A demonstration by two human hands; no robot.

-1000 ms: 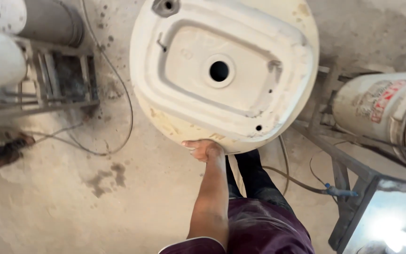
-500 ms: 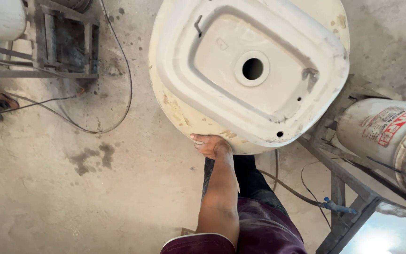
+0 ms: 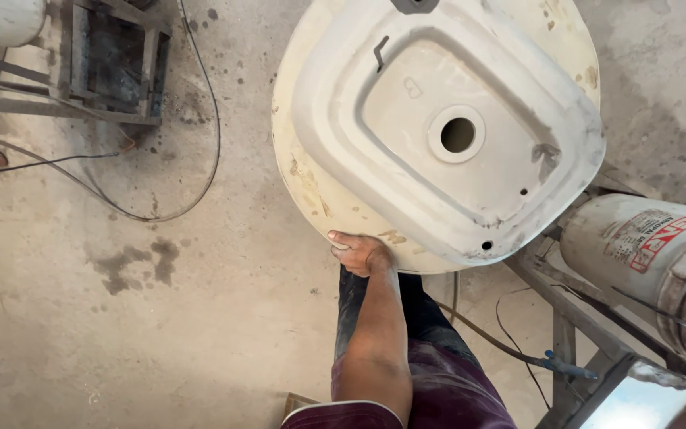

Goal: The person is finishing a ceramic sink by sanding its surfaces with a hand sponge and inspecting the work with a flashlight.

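While the left hand [image 3: 361, 253] gripped the near rim of the big white basin [image 3: 438, 127], carried hole-up over the concrete floor [image 3: 121, 318], a firmer second hold seemed wise, though the right hand was out of view.

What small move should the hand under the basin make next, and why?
Probably bring a second hand to the basin rim: only one hand shows, gripping its near edge, and the wide basin hangs above the bare floor with most of its bulk beyond that grip.
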